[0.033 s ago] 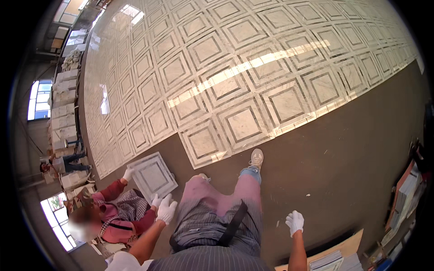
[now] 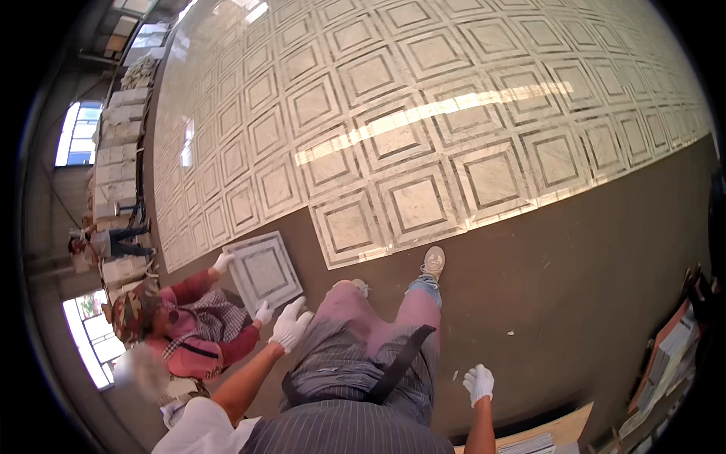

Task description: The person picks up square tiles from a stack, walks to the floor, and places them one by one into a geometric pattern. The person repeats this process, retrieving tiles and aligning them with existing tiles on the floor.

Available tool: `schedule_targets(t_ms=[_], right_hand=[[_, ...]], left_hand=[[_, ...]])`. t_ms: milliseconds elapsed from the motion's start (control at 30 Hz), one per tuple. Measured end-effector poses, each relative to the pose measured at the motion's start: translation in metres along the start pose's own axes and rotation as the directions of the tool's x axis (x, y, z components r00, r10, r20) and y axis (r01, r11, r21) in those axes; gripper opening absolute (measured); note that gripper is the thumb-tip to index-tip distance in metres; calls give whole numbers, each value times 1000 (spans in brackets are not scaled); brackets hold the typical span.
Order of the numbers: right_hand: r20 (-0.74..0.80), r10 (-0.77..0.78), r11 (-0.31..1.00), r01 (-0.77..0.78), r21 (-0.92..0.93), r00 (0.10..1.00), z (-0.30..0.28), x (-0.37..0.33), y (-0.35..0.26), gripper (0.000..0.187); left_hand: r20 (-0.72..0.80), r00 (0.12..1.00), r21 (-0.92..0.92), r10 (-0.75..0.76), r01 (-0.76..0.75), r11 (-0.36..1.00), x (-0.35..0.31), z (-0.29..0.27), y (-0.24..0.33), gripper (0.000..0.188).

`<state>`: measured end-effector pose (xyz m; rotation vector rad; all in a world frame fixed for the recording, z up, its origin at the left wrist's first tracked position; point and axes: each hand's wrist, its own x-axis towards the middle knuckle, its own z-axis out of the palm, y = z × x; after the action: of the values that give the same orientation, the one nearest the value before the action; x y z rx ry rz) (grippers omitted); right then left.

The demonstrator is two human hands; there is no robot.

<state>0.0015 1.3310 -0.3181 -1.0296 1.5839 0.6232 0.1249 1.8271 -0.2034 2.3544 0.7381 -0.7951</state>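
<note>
My left hand [image 2: 291, 325], in a white knitted glove, reaches out to the left of my thigh with its fingers stretched and nothing in it. Closest to it are a crouching co-worker's gloved hand and a square marble tile [image 2: 265, 274] with grey frame bands. The co-worker [image 2: 193, 325], in a camouflage cap and a red top, has both gloved hands at the tile's left and near edges. Out to my right, over the dark floor, hangs my right hand [image 2: 478, 384], gloved too. Its fingers are slightly bent and apart, and it holds nothing visible.
Ahead spreads a large area of laid marble tiles [image 2: 416, 204], its stepped edge close to my shoe [image 2: 433, 261]. Stacked crates [image 2: 121, 151] line the left wall, where another person [image 2: 113, 246] stands. A wooden board with slabs [image 2: 541, 439] lies at lower right; more slabs [image 2: 665, 359] lean farther right.
The whole view has shifted slightly. My left hand is farther right in the picture, my right hand lower and more to the left. The co-worker's cap now shows; the hands stay at the tile.
</note>
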Motion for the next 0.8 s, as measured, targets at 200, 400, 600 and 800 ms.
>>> schedule_targets(t_ms=[200,400,600,800], right_hand=[[266,74,997,-62,-51,961,1,-44,43,14],[188,-238,969,246,-23,953,14,-76,-5,21],[195,-319,947,307,91,927,-30,-84,35,24],[258,-261,963,231,142,930,-83,-57,124,23]], left_hand=[[70,982,-173,176,-161,972,-29,-8,92,54],[140,981,-100,134,-121,988,-59,14,1,60],[112,994,-211,-9,33,977,-66,48,-129,59],[320,910,258,263,-351,900,-32,103,-249,54]])
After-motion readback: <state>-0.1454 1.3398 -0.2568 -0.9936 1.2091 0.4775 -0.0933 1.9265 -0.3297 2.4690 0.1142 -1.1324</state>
